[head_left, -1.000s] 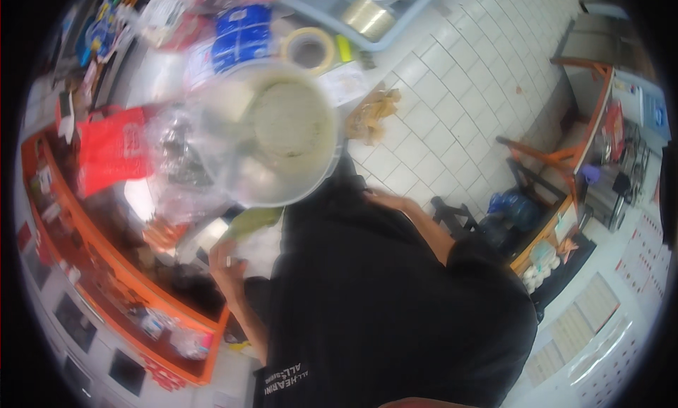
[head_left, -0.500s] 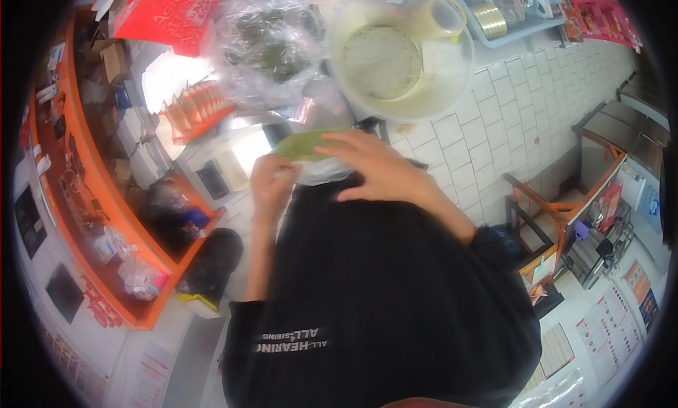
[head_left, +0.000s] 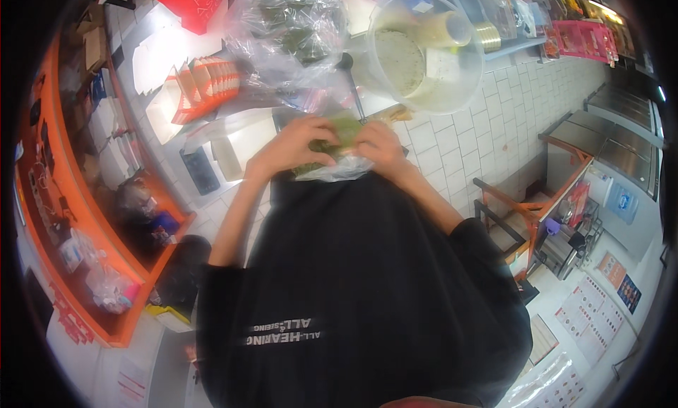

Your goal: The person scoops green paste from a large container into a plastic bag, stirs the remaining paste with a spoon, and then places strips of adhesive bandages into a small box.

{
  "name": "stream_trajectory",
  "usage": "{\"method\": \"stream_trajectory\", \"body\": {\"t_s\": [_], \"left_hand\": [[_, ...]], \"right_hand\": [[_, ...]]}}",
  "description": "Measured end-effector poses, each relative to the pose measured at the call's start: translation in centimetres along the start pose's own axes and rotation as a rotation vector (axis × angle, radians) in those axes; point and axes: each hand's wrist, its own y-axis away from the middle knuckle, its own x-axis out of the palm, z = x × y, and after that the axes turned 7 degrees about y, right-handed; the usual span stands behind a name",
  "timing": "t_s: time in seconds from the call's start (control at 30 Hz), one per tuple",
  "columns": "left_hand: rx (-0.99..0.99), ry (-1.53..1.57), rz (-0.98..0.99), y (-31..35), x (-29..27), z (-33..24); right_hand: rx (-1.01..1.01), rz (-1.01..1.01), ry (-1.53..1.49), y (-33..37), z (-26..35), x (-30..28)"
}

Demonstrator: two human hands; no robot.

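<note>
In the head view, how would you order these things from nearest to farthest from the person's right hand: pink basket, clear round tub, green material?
1. Green material: at the right hand, on its left side.
2. Clear round tub: beyond the hand, slightly right.
3. Pink basket: far upper right.

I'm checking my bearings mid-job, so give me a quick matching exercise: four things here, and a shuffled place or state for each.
Things
1. Round tub
2. Green sheet-like item
3. Pink basket
4. Red bag

Places or states
A. Upper left, cut off by the picture's edge
B. Between the left hand and the right hand
C. See-through and open-topped
D. Upper right, farther right than the tub

Right pairs: 1-C, 2-B, 3-D, 4-A
</note>
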Motion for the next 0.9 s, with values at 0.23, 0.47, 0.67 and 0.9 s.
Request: {"method": "stream_trajectory", "body": {"t_s": [0.23,0.47,0.67,0.9], "left_hand": [[0.014,0.289,-0.256,3.1,-1.1,0.4],[0.103,-0.274,-0.647,3.8,2.8,-0.6],[0.233,-0.32,-0.55,4.2,5.7,-1.3],[-0.039,0.25,-0.333,1.7,3.1,-2.1]], "right_hand": [[0.055,0.312,0.127,-1.7,2.0,-0.3],[0.431,0.091,-0.183,-3.7,1.5,-1.8],[0.295,0.157,-0.052,-4.8,1.3,-4.4],[0.044,0.022,0.0,0.5,-0.5,-0.9]]}}
